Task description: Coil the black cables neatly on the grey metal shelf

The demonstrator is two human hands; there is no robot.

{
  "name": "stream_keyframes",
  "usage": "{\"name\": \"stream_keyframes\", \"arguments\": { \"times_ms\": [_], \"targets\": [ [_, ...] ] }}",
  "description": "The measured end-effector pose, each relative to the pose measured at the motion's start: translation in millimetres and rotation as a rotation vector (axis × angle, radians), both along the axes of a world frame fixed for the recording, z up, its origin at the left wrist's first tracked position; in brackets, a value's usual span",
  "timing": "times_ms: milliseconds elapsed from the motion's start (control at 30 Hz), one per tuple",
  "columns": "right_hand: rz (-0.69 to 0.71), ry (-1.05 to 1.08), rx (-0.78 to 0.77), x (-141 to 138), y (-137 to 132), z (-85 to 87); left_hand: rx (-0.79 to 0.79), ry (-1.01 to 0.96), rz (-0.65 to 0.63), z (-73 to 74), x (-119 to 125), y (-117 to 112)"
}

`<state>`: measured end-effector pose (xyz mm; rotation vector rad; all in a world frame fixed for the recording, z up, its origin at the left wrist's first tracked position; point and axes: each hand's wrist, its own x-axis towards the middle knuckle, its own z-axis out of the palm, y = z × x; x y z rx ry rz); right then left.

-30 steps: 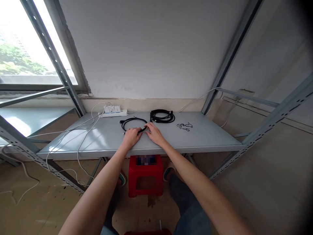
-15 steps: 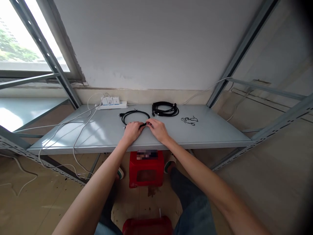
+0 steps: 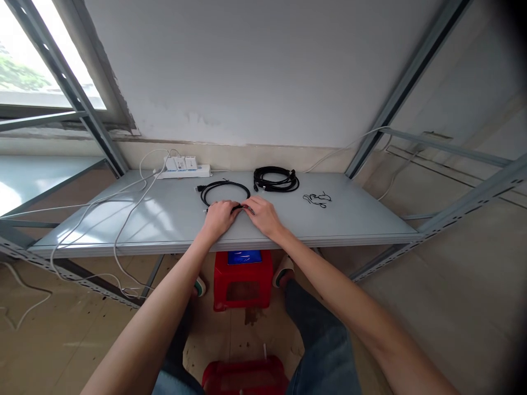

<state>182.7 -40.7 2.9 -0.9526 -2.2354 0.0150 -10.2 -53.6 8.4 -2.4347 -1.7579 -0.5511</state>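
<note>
A black cable (image 3: 222,182) lies in a loose loop on the grey shelf (image 3: 173,225), its plug end pointing left. My left hand (image 3: 221,216) is closed on the near side of the loop, by the shelf's front edge. Close against it, my right hand (image 3: 262,215) pinches the same cable, fingertips almost touching the left ones. The fingers hide the exact spot they grip. Behind my right hand rests a thicker coiled bundle of black cable (image 3: 275,179). To its right is a small tangle of thin black ties (image 3: 317,199).
A white power strip (image 3: 185,171) with plugged-in adapters stands at the back left, and white cords (image 3: 119,236) trail from it over the front edge. Metal posts (image 3: 376,129) frame the shelf. Below are a red stool (image 3: 242,280) bearing a phone (image 3: 244,257) and another red stool (image 3: 247,376).
The camera view has shifted slightly. My hands stay together on the cable, with small finger movements. The phone's screen area, blurred before, now shows blue.
</note>
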Motion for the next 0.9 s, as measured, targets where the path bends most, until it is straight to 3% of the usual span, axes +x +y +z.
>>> {"name": "stream_keyframes", "arguments": {
  "times_ms": [267,667,900],
  "targets": [
    [-0.077,-0.089,0.058,-1.0,0.7,-1.1,0.016,-0.028,-0.012,0.3,0.9,-1.3],
    [-0.155,-0.182,-0.001,-0.9,-2.2,1.0,-0.003,0.019,0.013,4.7,3.9,-4.4],
    [-0.120,-0.061,-0.040,2.3,3.0,-1.6,-0.004,0.005,0.024,6.4,5.0,-5.5]
  ]
}}
